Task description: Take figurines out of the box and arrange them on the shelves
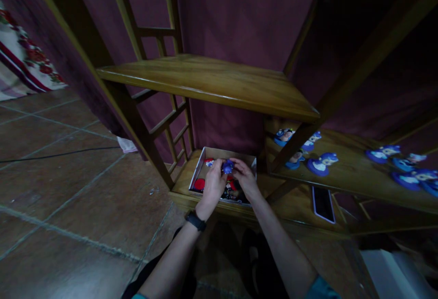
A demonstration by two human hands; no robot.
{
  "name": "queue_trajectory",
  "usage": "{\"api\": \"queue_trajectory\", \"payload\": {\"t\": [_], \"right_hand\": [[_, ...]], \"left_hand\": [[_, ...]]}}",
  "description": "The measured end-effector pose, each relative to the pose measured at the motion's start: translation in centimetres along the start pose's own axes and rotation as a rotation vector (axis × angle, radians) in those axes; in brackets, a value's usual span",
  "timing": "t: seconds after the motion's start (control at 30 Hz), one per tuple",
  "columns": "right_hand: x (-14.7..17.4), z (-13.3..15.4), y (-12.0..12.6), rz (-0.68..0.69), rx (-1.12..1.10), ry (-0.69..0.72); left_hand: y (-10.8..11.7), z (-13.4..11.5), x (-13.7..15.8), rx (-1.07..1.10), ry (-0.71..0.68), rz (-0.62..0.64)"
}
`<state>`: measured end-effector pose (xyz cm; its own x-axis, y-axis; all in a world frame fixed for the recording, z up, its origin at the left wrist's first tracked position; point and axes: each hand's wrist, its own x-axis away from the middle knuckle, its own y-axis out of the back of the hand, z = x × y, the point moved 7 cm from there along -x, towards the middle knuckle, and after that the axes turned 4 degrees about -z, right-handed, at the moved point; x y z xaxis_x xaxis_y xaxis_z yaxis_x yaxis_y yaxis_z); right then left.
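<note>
A small blue-purple figurine (227, 166) is held between my two hands above an open shallow box (253, 164). My left hand (215, 182) has its fingers closed on the figurine's left side, and a dark watch is on that wrist. From the other side my right hand (244, 178) grips it with thumb and fingers. Inside the box lie a round red piece (199, 184) and several red, black and white figurines, partly covered by my hands. The figurine's lower part is hidden.
Over the box juts a wooden shelf board (212, 77). To the right, several blue-based figurines, one at the front (322, 164), stand on another shelf (352, 171). A phone (323, 203) lies on the lower board. Wooden uprights (301, 141) divide the unit.
</note>
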<state>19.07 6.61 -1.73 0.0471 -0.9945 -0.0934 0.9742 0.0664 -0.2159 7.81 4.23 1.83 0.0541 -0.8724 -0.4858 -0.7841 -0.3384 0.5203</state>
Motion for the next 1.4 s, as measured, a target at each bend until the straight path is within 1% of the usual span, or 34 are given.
{"api": "queue_trajectory", "payload": {"t": [0.13, 0.23, 0.37, 0.53, 0.67, 0.73, 0.87, 0.97, 1.17, 1.27, 1.4], "right_hand": [[0.0, -0.1, 0.1, -0.012, -0.013, -0.011], [0.0, -0.4, 0.6, -0.047, -0.002, -0.014], [0.0, -1.2, 1.1, -0.088, -0.027, -0.06], [0.2, -1.7, 0.9, -0.118, -0.166, -0.163], [0.4, -1.5, 0.6, -0.127, -0.26, -0.242], [0.5, -1.4, 0.5, -0.125, -0.294, -0.261], [0.7, -1.6, 0.3, -0.11, -0.331, -0.268], [0.6, -2.1, 0.3, -0.102, -0.347, -0.268], [0.3, -3.0, 0.4, -0.086, -0.39, -0.322], [0.2, -3.1, 0.4, -0.078, -0.412, -0.332], [0.2, -3.2, 0.7, -0.115, -0.411, -0.321]], "left_hand": [[0.1, -0.2, 0.0, 0.017, -0.011, -0.008], [0.0, 0.2, -0.1, 0.045, 0.008, -0.019], [-0.5, 1.5, -0.2, 0.135, 0.098, -0.019], [-1.1, 2.8, -0.2, 0.282, 0.211, -0.001], [-1.5, 3.4, -0.2, 0.383, 0.302, 0.04], [-1.7, 3.5, -0.2, 0.422, 0.323, 0.065], [-1.8, 3.2, -0.3, 0.479, 0.317, 0.106], [-1.9, 3.1, -0.3, 0.464, 0.298, 0.101], [-1.9, 3.7, -0.2, 0.41, 0.268, 0.038], [-1.9, 3.9, -0.1, 0.337, 0.257, 0.027], [-1.6, 3.3, 0.0, 0.205, 0.214, 0.044]]}}
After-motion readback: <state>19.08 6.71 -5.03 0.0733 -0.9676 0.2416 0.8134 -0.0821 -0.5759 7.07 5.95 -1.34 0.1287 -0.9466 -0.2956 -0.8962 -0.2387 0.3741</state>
